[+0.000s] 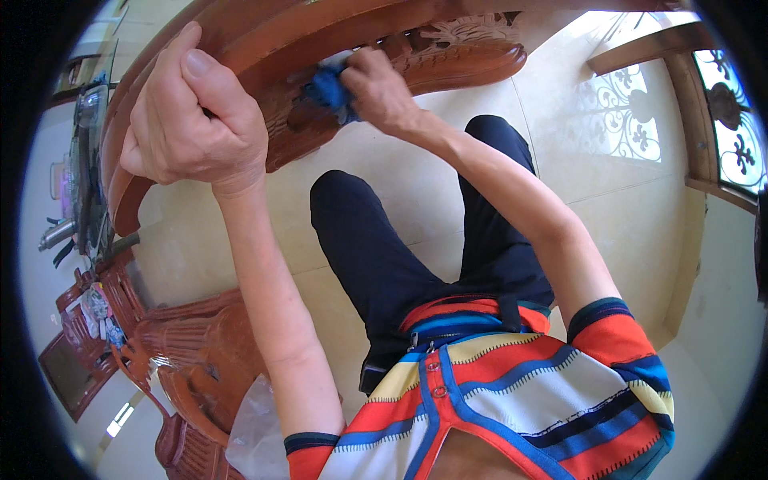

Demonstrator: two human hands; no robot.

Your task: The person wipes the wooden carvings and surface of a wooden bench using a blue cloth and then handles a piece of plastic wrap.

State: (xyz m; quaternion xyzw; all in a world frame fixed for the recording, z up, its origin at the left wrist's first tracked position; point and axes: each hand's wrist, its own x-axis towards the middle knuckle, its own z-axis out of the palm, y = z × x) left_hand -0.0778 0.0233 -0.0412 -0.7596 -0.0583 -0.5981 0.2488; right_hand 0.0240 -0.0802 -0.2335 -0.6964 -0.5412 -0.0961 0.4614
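Note:
A long piece of carved, reddish-brown wooden furniture (282, 45) curves across the top of the view. My right hand (378, 90) grips a crumpled blue cloth (329, 90), which lies against the carved panel below the furniture's smooth edge. Something whitish shows beside the cloth, too blurred to name. My left hand (198, 120) is raised at the upper left with its fingers curled in, in front of the same furniture. No object shows in it, though the inside of the fist is hidden.
Carved wooden chairs (198, 354) stand at the lower left, with a clear plastic bag (258, 432) beside them. Pale floor tiles (576, 162) lie around my legs. A metal-scroll window or door panel (735, 120) with a wooden frame is at the right, by a pale wall.

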